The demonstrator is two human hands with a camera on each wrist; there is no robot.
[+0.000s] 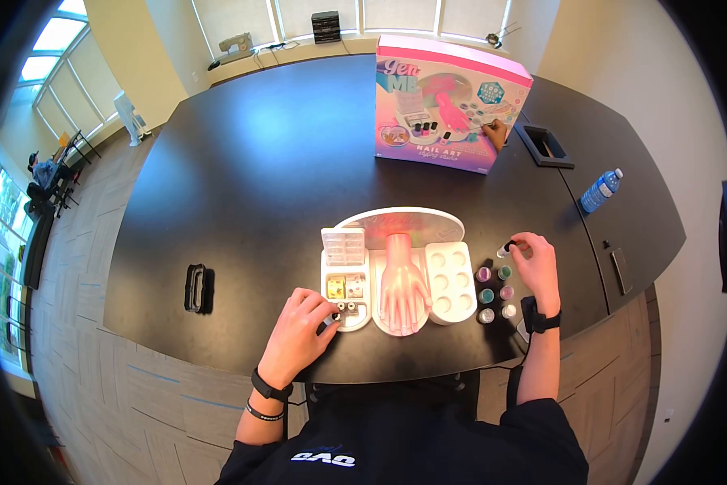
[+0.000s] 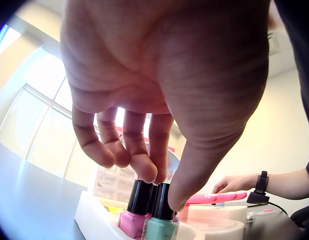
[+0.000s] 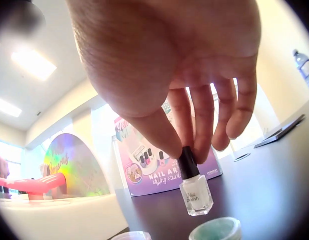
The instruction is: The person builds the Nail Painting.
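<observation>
My right hand (image 1: 536, 263) pinches the black cap of a nail polish bottle (image 3: 197, 195) with whitish polish, holding it upright over the table, beside several small jars (image 1: 486, 296). At the white tray's left compartment, my left hand (image 1: 301, 325) has thumb and fingertips around the black cap of a teal nail polish bottle (image 2: 161, 227). A pink nail polish bottle (image 2: 133, 222) stands right next to it. Between the hands, a pink model hand (image 1: 402, 284) lies palm down on the white nail station (image 1: 452, 283), before its round-topped mirrored back panel (image 1: 444, 222).
Behind the station stands a large pink box (image 1: 444, 105). A water bottle (image 1: 601, 191) and a dark table inset (image 1: 545, 145) are at the right. A black rectangular object (image 1: 195, 288) lies at the left. A person (image 1: 46, 171) sits far off near the windows.
</observation>
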